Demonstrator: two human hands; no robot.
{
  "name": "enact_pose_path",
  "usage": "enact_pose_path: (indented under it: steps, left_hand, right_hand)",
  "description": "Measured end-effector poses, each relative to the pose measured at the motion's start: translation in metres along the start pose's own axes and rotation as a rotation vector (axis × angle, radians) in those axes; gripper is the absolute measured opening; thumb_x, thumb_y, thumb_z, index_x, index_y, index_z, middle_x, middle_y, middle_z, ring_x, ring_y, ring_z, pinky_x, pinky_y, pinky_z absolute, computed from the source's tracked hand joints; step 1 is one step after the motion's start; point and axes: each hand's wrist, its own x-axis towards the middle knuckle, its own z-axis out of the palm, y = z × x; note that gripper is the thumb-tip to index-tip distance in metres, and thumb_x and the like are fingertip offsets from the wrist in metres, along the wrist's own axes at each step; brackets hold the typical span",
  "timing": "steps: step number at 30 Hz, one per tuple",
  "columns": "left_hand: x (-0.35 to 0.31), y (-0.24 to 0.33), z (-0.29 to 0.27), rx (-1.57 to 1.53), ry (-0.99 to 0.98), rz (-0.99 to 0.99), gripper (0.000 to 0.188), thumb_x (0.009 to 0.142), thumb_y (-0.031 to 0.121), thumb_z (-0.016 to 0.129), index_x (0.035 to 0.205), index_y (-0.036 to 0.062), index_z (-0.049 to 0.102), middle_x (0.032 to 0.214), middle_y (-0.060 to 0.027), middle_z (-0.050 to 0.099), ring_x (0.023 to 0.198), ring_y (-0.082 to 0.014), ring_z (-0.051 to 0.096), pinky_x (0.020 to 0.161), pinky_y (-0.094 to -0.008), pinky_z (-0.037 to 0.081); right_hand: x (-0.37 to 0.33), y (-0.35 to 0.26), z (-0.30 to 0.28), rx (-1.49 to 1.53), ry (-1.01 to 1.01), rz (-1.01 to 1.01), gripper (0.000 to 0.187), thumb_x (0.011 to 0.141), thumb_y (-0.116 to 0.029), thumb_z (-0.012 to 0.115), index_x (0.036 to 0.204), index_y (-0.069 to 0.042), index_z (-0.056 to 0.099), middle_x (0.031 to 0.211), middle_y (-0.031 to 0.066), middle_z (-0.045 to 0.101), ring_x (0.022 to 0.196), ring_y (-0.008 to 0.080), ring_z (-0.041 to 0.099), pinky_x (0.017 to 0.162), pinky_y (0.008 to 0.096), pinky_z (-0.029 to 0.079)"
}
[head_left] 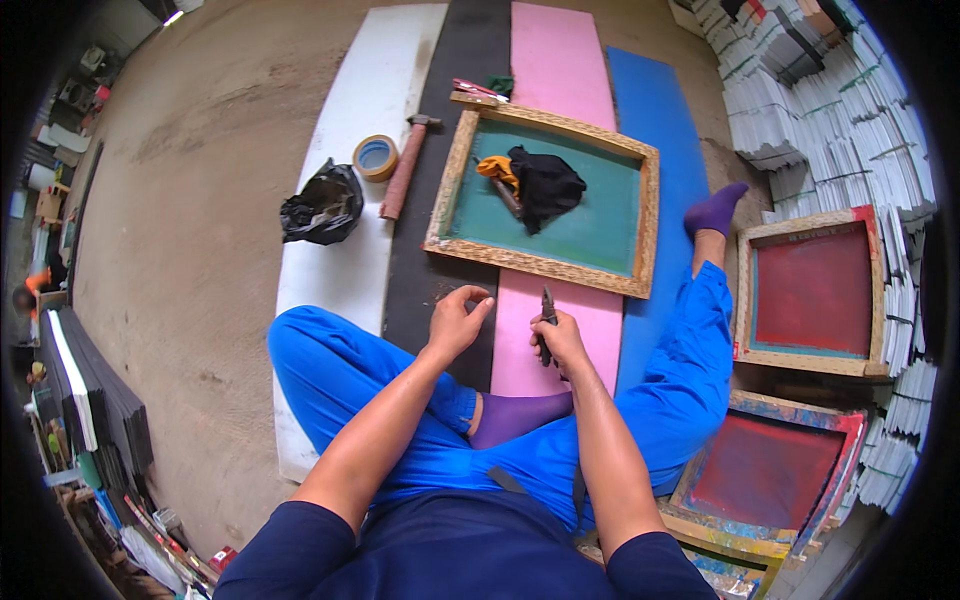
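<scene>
My right hand (563,340) is closed round a pair of dark pliers (547,318), jaws pointing away from me. Beside it, my left hand (459,320) has its fingers curled and thumb and fingertips close together; anything between them is too small to make out. Both hands hover over the mats, just short of a wooden screen-printing frame (545,270) with green mesh (610,200). On that mesh lie a crumpled black cloth (550,188), a yellow-orange cloth (497,170) and a dark-handled tool (508,197), partly covered.
Left of the frame are a hammer (400,175), a tape roll (375,158) and a black plastic bag (325,205). A red-handled tool (478,91) rests at its far corner. Red-mesh frames (810,290) and paper stacks (840,110) line the right. My legs flank the work area.
</scene>
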Motion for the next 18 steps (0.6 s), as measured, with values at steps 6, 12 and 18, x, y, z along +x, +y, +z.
enact_pose_path:
  steps: [6,12,18]
  left_hand:
    - [0.003,-0.026,-0.002,-0.419,0.028,-0.232,0.027,0.097,0.027,0.070,0.107,0.0017,0.073,0.087,-0.0030,0.070,0.071,-0.0091,0.060,0.061,-0.0263,0.050]
    - [0.003,-0.046,-0.006,-0.364,0.084,-0.246,0.023,0.099,0.025,0.067,0.096,0.0028,0.067,0.082,-0.0022,0.066,0.067,-0.0097,0.058,0.060,-0.0274,0.048]
    - [0.009,-0.062,-0.012,-0.175,0.329,-0.273,0.027,0.094,0.028,0.071,0.092,0.0016,0.070,0.082,-0.0143,0.072,0.073,-0.0290,0.069,0.071,-0.0430,0.053]
  right_hand:
    - [-0.009,-0.013,0.070,-0.070,-0.244,0.122,0.010,0.091,-0.011,0.061,0.097,-0.002,0.063,0.067,0.0100,0.066,0.050,0.0161,0.063,0.041,0.0303,0.049]
    - [-0.005,-0.020,0.096,-0.058,-0.360,0.183,0.015,0.094,-0.013,0.060,0.105,-0.003,0.063,0.075,0.0106,0.069,0.055,0.0172,0.066,0.044,0.0305,0.051]
    - [0.000,-0.018,0.105,-0.019,-0.425,0.318,0.035,0.100,-0.019,0.060,0.132,-0.006,0.056,0.097,0.0141,0.070,0.077,0.0241,0.072,0.060,0.0374,0.058]
